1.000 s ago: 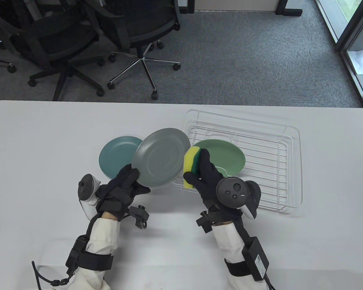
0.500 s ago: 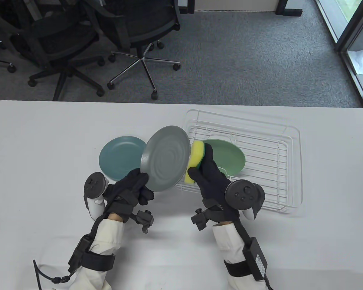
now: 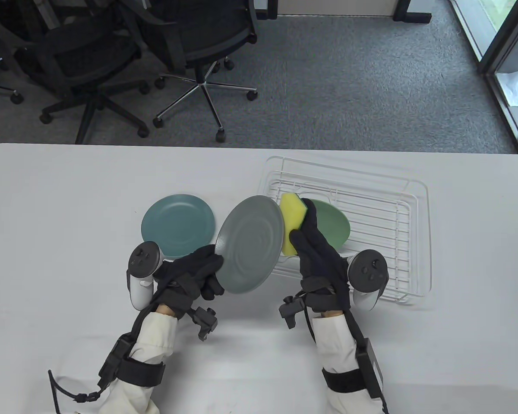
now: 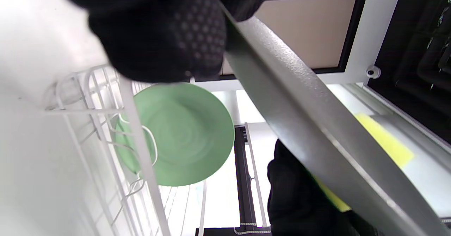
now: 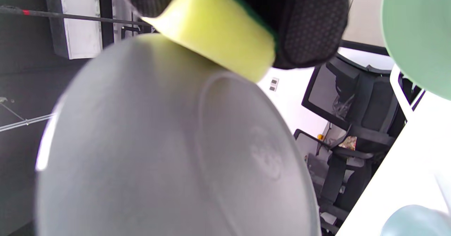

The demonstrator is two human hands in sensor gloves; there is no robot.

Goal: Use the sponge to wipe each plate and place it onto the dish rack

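The grey plate [image 3: 251,244] is up off the table [image 3: 60,207], tilted steeply with its underside turned toward the camera above. The left hand [image 3: 190,274] pinches its lower left rim, fingers curled round the edge. Against the plate's upper right edge sits the yellow sponge [image 3: 292,222], its green scouring side facing the palm; the right hand [image 3: 317,252] grips it with fingers wrapped over the top. From the right wrist view the sponge's yellow face [image 5: 215,28] touches the rim of the plate.

Just behind the sponge, the light green plate [image 3: 334,224] leans in the white wire dish rack [image 3: 397,224], at the rack's left end. The teal plate [image 3: 177,224] lies flat on the table, left of the grey one. Beyond the table stand black office chairs [image 3: 198,47] on grey carpet.
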